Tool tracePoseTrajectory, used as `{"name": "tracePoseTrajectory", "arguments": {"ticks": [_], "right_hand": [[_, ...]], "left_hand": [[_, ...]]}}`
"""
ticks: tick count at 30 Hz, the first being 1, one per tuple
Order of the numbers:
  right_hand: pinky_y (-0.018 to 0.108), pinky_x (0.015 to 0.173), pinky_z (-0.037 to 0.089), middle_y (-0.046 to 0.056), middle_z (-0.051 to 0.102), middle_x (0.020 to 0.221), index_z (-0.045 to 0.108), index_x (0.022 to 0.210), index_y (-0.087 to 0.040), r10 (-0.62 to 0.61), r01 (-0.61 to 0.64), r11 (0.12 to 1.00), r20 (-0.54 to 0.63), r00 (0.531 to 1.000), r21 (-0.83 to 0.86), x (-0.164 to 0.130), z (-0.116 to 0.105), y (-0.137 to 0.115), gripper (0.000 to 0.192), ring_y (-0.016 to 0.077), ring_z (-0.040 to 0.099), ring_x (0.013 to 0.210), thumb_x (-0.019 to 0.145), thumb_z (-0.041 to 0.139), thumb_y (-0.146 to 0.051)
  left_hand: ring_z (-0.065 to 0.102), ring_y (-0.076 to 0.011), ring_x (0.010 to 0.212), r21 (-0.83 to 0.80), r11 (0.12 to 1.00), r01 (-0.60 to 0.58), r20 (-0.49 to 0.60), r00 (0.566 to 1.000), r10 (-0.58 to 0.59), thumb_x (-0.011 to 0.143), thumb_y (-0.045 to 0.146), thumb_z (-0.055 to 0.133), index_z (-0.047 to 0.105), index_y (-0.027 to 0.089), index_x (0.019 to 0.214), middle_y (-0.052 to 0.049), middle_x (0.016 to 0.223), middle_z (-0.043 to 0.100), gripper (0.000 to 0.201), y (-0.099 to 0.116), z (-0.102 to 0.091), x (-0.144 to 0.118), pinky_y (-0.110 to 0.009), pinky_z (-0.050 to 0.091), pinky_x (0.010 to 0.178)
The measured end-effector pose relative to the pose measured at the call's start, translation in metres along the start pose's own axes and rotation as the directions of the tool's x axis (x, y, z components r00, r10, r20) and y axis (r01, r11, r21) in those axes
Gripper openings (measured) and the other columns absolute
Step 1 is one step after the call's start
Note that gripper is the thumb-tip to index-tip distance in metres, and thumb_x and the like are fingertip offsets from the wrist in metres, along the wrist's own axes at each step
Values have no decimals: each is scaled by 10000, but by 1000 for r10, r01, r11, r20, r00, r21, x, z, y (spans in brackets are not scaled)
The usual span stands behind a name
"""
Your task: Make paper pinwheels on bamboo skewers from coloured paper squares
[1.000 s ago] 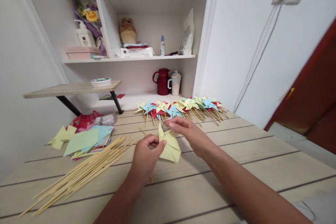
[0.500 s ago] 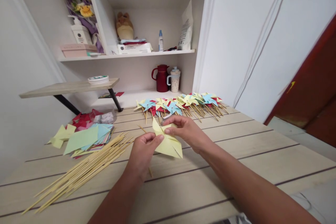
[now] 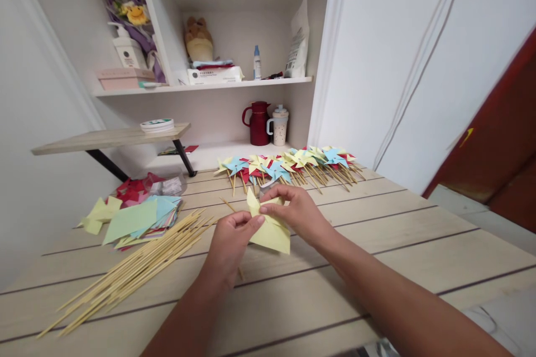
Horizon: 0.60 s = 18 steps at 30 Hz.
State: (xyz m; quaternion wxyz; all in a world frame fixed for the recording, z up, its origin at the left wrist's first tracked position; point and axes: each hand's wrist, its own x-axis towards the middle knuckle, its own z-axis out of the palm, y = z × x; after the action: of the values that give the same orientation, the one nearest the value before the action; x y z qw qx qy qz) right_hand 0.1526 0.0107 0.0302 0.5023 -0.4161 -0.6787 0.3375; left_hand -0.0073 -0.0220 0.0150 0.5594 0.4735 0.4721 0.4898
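A pale yellow paper pinwheel piece (image 3: 272, 236), partly folded, is held up over the table between both hands. My left hand (image 3: 232, 240) pinches its left side between thumb and fingers. At the paper's upper middle, my right hand (image 3: 291, 209) presses with thumb and forefinger. One corner of the paper points upward between the hands. Beneath my left hand a single wooden stick (image 3: 227, 204) lies on the table, mostly covered by the hand. Just behind the right hand sits a small clear container (image 3: 267, 188), partly hidden.
Finished pinwheels on sticks (image 3: 299, 162) lie in a row at the back. Left of my hands are a bundle of wooden sticks (image 3: 138, 268), coloured paper sheets (image 3: 132, 220) and a yellow cut paper (image 3: 99, 215). A red jug (image 3: 259, 125) and a cup (image 3: 280, 127) stand behind.
Both hands keep their grip and have hardly moved. The slit visible at the paper's lower right corner before no longer shows.
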Motion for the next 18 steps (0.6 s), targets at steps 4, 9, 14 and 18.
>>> {"name": "tracePoseTrajectory", "arguments": {"ticks": [4, 9, 14, 18], "right_hand": [[293, 696, 459, 1, 731, 790, 705, 730, -217, -35, 33, 998, -28, 999, -48, -3, 2, -7, 42, 177, 638, 763, 705, 739, -219], [302, 720, 462, 5, 737, 823, 705, 745, -221, -43, 42, 998, -28, 999, -41, -4, 3, -6, 54, 185, 643, 798, 710, 742, -237], [308, 757, 468, 14, 728, 887, 719, 828, -227, -43, 35, 996, 89, 995, 87, -1, -1, 0, 93, 183, 637, 845, 805, 665, -300], [321, 787, 468, 18, 730, 907, 741, 866, -238, -27, 5, 984, 119, 993, 176, 0, -4, 4, 131, 183, 638, 865, 837, 635, -310]], "left_hand": [[601, -141, 589, 11, 1000, 21, -7, 1000, -21, 657, 414, 796, 687, 150, 713, -38, 681, 694, 290, -2, 1, 1, -243, 414, 562], [625, -156, 622, -44, 999, 27, 18, 999, -26, 662, 409, 801, 693, 140, 752, -58, 722, 710, 303, -5, 1, 1, -256, 449, 587], [652, -165, 655, -186, 982, 43, -17, 999, -47, 651, 358, 818, 706, 136, 825, -63, 760, 732, 303, -4, -1, 2, -276, 496, 665], [664, -174, 658, -262, 964, 43, -76, 995, -65, 608, 334, 838, 708, 126, 835, -67, 760, 741, 334, -3, -3, 4, -282, 507, 676]]}}
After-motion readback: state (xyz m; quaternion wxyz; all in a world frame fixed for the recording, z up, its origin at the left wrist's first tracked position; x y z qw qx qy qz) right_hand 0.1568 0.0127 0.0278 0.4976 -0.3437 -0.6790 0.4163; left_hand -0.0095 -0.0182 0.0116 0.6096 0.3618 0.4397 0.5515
